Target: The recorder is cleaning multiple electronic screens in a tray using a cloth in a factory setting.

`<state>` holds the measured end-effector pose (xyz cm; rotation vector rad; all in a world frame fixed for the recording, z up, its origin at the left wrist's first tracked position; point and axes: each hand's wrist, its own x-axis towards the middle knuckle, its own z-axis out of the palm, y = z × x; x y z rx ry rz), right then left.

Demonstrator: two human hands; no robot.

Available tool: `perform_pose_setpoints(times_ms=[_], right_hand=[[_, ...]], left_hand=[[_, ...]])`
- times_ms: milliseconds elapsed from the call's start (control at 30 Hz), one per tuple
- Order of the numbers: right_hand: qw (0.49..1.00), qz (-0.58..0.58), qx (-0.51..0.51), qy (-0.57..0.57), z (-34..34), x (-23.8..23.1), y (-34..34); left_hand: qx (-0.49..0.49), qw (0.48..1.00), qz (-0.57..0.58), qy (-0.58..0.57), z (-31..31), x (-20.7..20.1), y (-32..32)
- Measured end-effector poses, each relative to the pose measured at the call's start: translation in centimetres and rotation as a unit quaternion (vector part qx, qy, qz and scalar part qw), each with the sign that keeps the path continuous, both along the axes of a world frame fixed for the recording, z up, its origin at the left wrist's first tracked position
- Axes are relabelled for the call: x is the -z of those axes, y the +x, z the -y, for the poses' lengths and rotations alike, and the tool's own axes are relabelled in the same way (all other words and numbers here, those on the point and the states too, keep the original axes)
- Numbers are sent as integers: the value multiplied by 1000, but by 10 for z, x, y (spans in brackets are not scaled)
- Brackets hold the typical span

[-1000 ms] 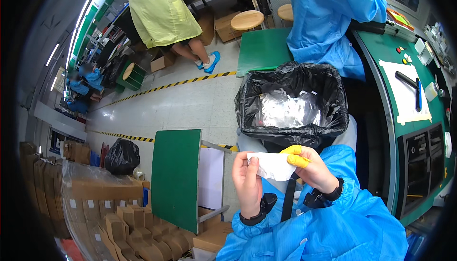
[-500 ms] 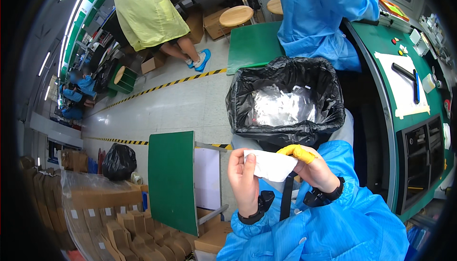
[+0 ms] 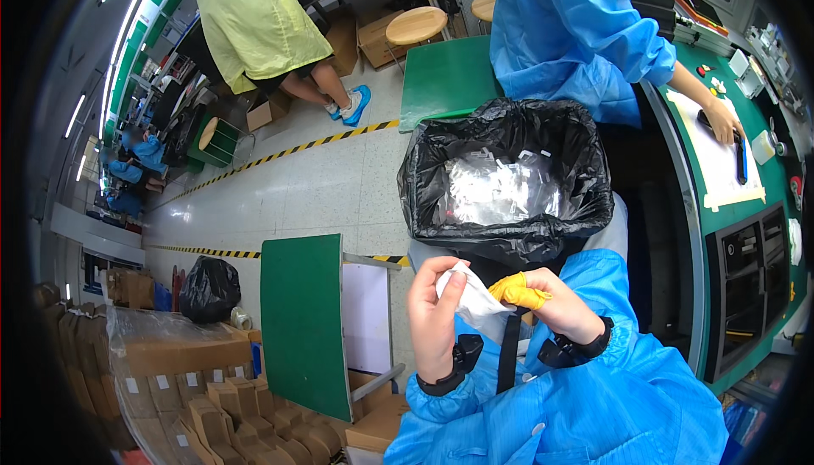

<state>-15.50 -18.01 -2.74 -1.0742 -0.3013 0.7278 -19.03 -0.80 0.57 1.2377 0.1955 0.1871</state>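
Above my lap, my left hand [image 3: 437,317] grips a crumpled white wipe [image 3: 476,300] between thumb and fingers. My right hand [image 3: 560,302] wears yellow finger covers [image 3: 521,291] on some fingers. Those fingers are curled together at the wipe's right side and pinch its edge. Just beyond both hands stands a bin lined with a black plastic bag [image 3: 424,155]. Inside it lie many small clear and white plastic pieces [image 3: 500,189].
A green-topped bench [image 3: 721,295] with a black-framed case [image 3: 746,287] runs along my right. A co-worker in a blue coat [image 3: 568,41] reaches over it. Left are a green board [image 3: 303,321] and cardboard packaging [image 3: 229,418]. A person in a yellow coat [image 3: 263,24] stands farther off.
The wipe has gone from spread flat to bunched and tilted. My right fingers have curled in lower. The co-worker's hand has come onto the black tool on the bench.
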Motion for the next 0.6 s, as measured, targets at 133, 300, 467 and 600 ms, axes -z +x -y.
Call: perform_pose_setpoints(times_ms=[133,300,467,600], right_hand=[[998,58,16,-33,-3,-4,3],[997,18,26,-69,-3,-9,2],[998,-18,34,-59,-3,-7,1],[998,-32,37,-38,-4,-9,0]], left_hand=[[27,1000,-4,13,0,-2,4],[28,999,-3,38,0,-1,7],[44,998,-25,34,1,-3,7],[58,996,-29,53,0,-1,8]])
